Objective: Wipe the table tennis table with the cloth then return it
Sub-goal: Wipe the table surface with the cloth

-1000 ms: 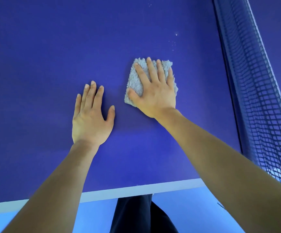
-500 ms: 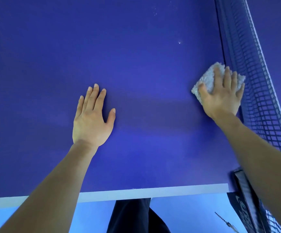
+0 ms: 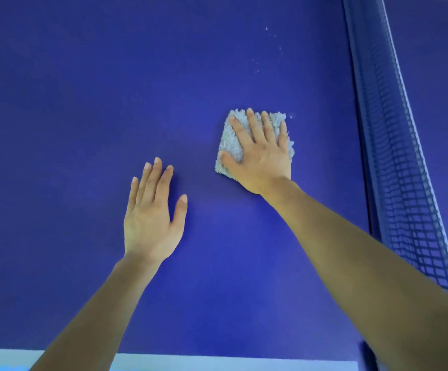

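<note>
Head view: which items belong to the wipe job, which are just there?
Job: fluffy grey cloth, right hand pressing it flat, blue table tennis table, white specks.
Just there: dark mesh net, left hand resting flat on the table.

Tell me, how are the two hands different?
The right hand presses on the grey cloth; the left hand rests on the bare table tennis table. The right hand reaches farther, nearer the net, than the left hand. Both are flat with straight fingers, palms down.
</note>
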